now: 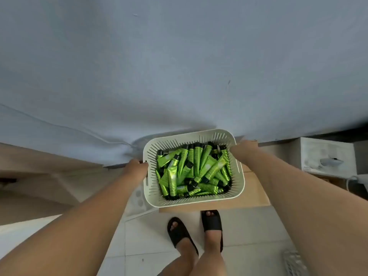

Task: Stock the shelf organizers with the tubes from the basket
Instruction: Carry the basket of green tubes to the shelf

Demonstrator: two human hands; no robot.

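A blue-grey wall (179, 66) fills most of our view and no shelf organizers show anywhere, so we judge this the carrying step, with nothing stocked yet. Below lies a cardboard box (256, 188), and at right a white box (326, 156) too blurred to identify. The white slotted basket (191, 203) sits over the cardboard, though we cannot tell whether it rests there or is lifted clear. Our left hand (136, 167) grips the basket at its left handle slot. Our right hand (244, 149) clasps the far right rim, fingertips hidden behind the basket's side. The green tubes (196, 168) lie heaped inside. Next we must find the shelf and carry the basket there level, without tipping.
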